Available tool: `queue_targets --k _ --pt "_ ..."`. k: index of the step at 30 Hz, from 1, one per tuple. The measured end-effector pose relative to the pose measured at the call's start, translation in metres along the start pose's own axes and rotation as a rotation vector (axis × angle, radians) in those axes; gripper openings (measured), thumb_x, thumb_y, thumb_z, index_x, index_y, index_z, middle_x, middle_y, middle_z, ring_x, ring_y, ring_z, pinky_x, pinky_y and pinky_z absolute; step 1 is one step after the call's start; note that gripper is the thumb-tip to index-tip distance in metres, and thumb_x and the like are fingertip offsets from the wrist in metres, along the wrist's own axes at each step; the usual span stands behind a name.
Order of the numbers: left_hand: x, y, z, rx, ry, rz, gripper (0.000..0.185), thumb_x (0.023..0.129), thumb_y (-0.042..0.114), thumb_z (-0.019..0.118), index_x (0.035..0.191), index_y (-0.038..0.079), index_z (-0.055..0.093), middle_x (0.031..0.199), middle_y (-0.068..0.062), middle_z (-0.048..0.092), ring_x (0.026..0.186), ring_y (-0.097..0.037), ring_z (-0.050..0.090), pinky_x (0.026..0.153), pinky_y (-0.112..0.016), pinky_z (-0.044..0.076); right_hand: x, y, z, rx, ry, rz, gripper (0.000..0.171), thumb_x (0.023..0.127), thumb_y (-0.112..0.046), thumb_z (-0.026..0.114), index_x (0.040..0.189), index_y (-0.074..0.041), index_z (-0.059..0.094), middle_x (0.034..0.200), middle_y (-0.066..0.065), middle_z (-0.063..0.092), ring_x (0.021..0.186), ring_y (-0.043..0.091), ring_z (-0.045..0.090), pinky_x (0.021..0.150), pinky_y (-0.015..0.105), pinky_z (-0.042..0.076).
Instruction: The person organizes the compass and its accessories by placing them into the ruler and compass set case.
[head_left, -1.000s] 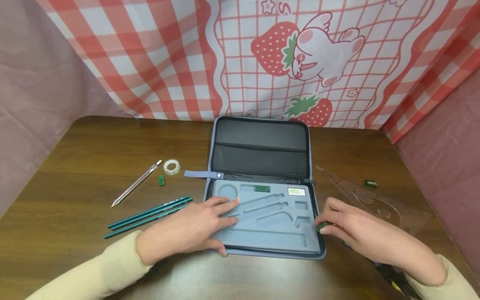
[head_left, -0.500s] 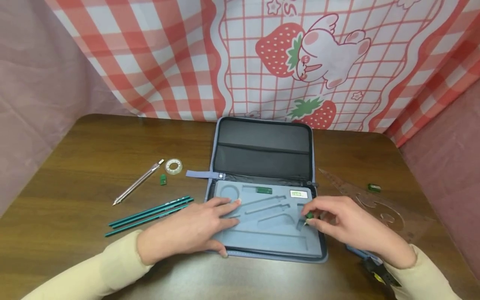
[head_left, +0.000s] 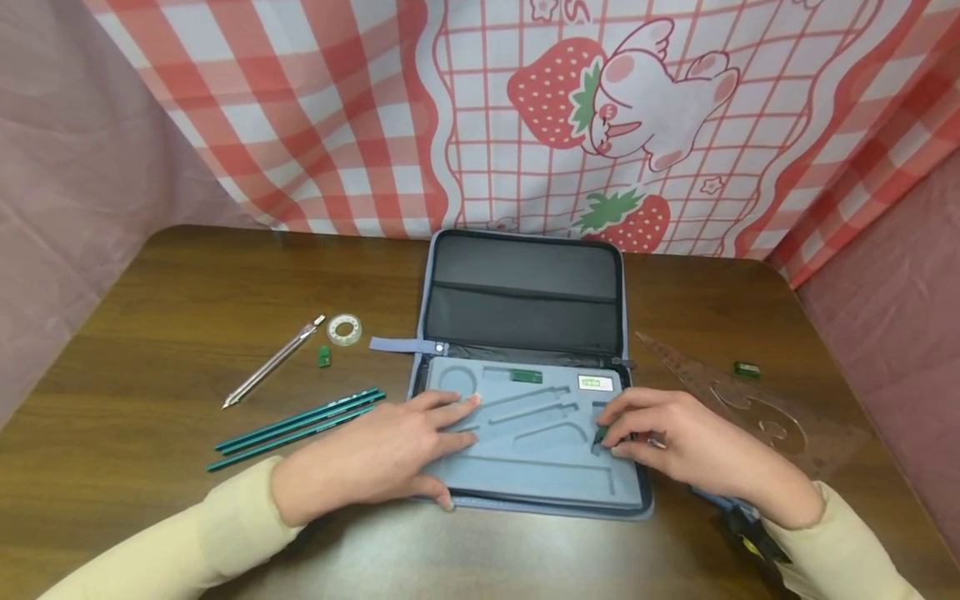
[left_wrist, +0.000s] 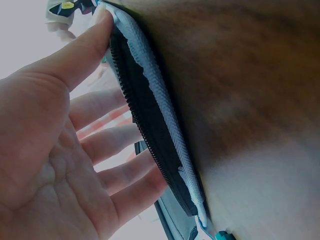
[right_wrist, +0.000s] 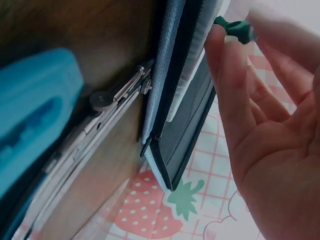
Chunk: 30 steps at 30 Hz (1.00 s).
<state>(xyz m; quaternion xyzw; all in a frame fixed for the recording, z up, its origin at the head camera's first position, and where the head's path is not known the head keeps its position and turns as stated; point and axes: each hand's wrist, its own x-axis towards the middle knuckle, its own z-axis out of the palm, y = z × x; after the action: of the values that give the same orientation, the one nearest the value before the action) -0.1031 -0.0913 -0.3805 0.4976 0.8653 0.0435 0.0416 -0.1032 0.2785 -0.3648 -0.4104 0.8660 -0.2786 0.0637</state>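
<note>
A zip case (head_left: 525, 312) lies unfolded, its light-blue foam tray (head_left: 517, 479) in the near half. My left hand (head_left: 382, 446) is spread on the tray's left side, with fingers over the foam and the thumb at the front edge; the left wrist view shows the thumb (left_wrist: 82, 50) along the zip border. Over the tray's right side, my right hand (head_left: 667, 429) pinches a small green plastic piece (right_wrist: 235, 29) between thumb and fingertips. It is waisted in shape, and I cannot tell its exact kind. The fingertips are right at a cut-out near the tray's right edge.
A white eraser (head_left: 596, 382) and a green lead case (head_left: 527, 377) sit in the foam. Left are green pencils (head_left: 296, 425), a mechanical pencil (head_left: 273, 362), a clear ring (head_left: 344, 330) and a green sharpener (head_left: 324, 357). Right are a clear set square (head_left: 720, 392), green block (head_left: 746, 369) and compass (right_wrist: 95, 120).
My right hand has moved left from beyond the case's right edge to over the foam cut-outs, carrying the small green piece. The left hand has stayed on the tray.
</note>
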Motion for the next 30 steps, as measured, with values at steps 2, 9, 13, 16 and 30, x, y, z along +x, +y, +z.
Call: queue_targets --k 2,9,13,16,30 --pt "0.000 0.000 0.000 0.000 0.000 -0.001 0.073 0.080 0.065 0.067 0.136 0.018 0.063 0.156 -0.008 0.039 0.136 -0.029 0.043 0.079 -0.041 0.056 0.000 0.000 -0.001 -0.012 0.004 0.001 0.031 0.080 -0.001 0.080 0.097 -0.026 0.075 0.109 -0.008 0.067 0.094 0.008 0.065 0.071 0.022 0.054" --pt "0.000 -0.001 0.000 0.005 0.003 -0.002 0.073 0.080 0.065 0.067 0.135 0.018 0.063 0.156 -0.007 0.040 0.136 -0.029 0.043 0.076 -0.040 0.057 0.002 0.001 -0.001 -0.041 0.023 -0.014 0.035 0.077 0.008 0.079 0.095 -0.022 0.075 0.099 -0.014 0.068 0.090 0.006 0.066 0.074 0.020 0.053" --pt "0.000 -0.001 0.000 0.005 0.006 0.001 0.073 0.080 0.065 0.067 0.135 0.018 0.063 0.156 -0.008 0.039 0.136 -0.029 0.043 0.077 -0.040 0.057 0.003 0.003 0.003 -0.058 0.048 -0.039 0.035 0.075 0.009 0.080 0.092 -0.022 0.075 0.096 -0.014 0.068 0.089 0.006 0.065 0.076 0.016 0.051" --pt "0.000 -0.001 0.001 0.006 0.008 0.003 0.073 0.080 0.065 0.067 0.135 0.018 0.063 0.156 -0.008 0.039 0.136 -0.029 0.044 0.078 -0.040 0.056 0.003 0.003 0.005 -0.069 0.063 -0.043 0.035 0.074 0.008 0.081 0.091 -0.022 0.076 0.094 -0.013 0.068 0.087 0.006 0.065 0.076 0.015 0.050" --pt "0.000 0.000 0.000 0.011 0.011 0.002 0.073 0.080 0.065 0.068 0.135 0.018 0.064 0.155 -0.008 0.040 0.135 -0.028 0.044 0.078 -0.041 0.056 0.003 0.002 0.009 -0.137 0.054 0.107 0.027 0.078 -0.002 0.082 0.091 -0.025 0.078 0.089 -0.017 0.059 0.081 0.001 0.058 0.066 0.024 0.052"
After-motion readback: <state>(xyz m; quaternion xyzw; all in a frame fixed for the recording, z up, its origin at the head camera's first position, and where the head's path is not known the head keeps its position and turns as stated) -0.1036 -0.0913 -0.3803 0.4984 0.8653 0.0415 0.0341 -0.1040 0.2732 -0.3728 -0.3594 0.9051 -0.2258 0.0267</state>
